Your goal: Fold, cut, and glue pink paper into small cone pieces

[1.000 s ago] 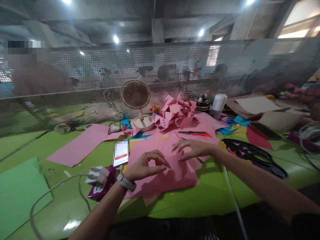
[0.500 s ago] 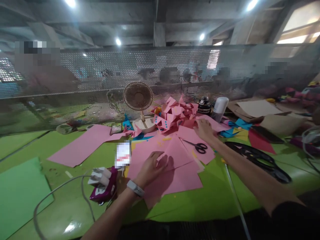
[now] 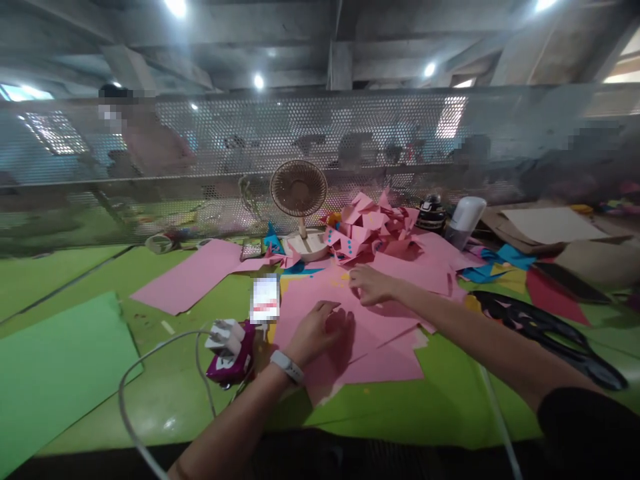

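Several large pink paper sheets (image 3: pixel 380 370) lie overlapping on the green table in front of me. My left hand (image 3: pixel 320 330) rests over them with its fingers loosely curved and apart, holding nothing. A white band (image 3: pixel 287 366) circles that wrist. Beyond it, my right hand (image 3: pixel 370 285) is bent down onto the pink paper, fingers curled at a sheet; their tips are partly hidden. Behind the hands rises a heap of folded pink paper pieces (image 3: pixel 370 227), some with blue dots.
A small fan (image 3: pixel 299 190) stands against the perforated metal screen (image 3: pixel 210 147). To the left are a purple power strip (image 3: pixel 230 363) with a white plug and a green sheet (image 3: pixel 65 373). A large black-handled object (image 3: pixel 560 340) and a white-capped bottle (image 3: pixel 467 217) are at right.
My right hand has come left and nearer from the heap, and pink paper now lies where the scissors showed; they are out of sight. The left hand stays put. The view has turned slightly left.
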### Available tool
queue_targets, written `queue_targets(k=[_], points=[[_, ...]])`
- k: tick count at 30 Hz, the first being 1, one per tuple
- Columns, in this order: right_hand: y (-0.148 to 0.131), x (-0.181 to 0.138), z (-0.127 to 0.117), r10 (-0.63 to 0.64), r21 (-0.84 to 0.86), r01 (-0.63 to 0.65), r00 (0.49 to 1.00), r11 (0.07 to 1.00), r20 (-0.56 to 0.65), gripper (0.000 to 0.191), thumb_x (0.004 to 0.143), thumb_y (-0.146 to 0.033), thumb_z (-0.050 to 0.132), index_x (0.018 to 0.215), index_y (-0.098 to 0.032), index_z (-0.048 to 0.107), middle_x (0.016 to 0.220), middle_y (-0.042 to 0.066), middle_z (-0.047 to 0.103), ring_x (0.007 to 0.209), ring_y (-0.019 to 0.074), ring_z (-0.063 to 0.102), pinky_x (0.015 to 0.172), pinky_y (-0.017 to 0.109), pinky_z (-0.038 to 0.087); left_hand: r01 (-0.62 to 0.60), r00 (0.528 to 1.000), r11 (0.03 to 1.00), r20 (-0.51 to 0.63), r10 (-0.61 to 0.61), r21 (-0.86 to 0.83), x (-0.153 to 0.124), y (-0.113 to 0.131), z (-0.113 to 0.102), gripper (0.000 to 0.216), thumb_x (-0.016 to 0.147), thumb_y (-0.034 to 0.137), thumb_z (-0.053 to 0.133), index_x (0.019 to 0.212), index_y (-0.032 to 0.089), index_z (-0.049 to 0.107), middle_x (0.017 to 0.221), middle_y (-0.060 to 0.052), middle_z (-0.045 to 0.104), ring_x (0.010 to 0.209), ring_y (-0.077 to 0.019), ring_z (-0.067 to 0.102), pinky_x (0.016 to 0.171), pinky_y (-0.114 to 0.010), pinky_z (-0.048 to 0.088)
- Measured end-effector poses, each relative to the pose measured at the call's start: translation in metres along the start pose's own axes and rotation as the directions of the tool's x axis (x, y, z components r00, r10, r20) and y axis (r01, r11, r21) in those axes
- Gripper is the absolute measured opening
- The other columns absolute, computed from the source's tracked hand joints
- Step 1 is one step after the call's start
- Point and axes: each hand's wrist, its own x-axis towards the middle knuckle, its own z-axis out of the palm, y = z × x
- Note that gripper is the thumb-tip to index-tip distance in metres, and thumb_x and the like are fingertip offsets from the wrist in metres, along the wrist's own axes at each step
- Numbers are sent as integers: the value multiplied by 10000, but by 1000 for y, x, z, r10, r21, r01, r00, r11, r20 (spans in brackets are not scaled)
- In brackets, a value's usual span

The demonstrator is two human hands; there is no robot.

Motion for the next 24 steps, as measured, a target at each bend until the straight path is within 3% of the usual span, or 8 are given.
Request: queue_targets(k=[7, 12, 17, 20, 24], points=[[-12, -12, -5, -51, -6, 52, 998, 999, 41, 330, 562, -187, 642, 889, -161, 611, 871, 60, 584, 841, 210, 490, 765, 312, 332, -2, 999, 997, 35, 0, 74, -3, 3, 1, 388, 770, 328, 592, 1124, 175, 550, 1091, -113, 569, 971, -245, 562, 834, -377, 464], [-16, -20, -12, -41, -17, 41, 999, 999, 5, 213, 556, -215, 659, 758, -148, 641, 845, 93, 595, 873, 247, 500, 802, 361, 338, -22, 1000, 998, 15, 22, 57, -2, 5, 1, 377, 791, 393, 580, 1094, 169, 572, 1064, -109, 583, 959, -235, 571, 834, -362, 462], [-21, -29, -41, -16, 29, 18, 996, 999, -88, 177, 683, -122, 561, 827, -149, 658, 854, 74, 641, 815, 191, 554, 713, 285, 391, 4, 1000, 999, -28, -6, -39, -1, 12, -6, 452, 812, 500, 535, 1120, 170, 566, 1119, -113, 591, 961, -224, 593, 784, -327, 488], [-29, -37, -61, 9, 44, -2, 988, 999, -152, 194, 779, -109, 493, 871, -155, 658, 868, 71, 659, 823, 180, 570, 729, 281, 403, -65, 997, 994, -36, 68, 86, 2, 20, -17, 464, 807, 494, 552, 1125, 156, 573, 1111, -119, 621, 971, -245, 592, 802, -355, 474], [-47, -53, -78, 16, -14, -22, 939, 1000, -343, 218, 854, -137, 452, 917, -161, 660, 891, 93, 658, 848, 198, 565, 759, 315, 415, -175, 982, 924, -5, 188, 341, 8, 30, -37, 296, 921, 327, 406, 1019, 188, 649, 868, -88, 687, 838, -226, 607, 775, -381, 450]])
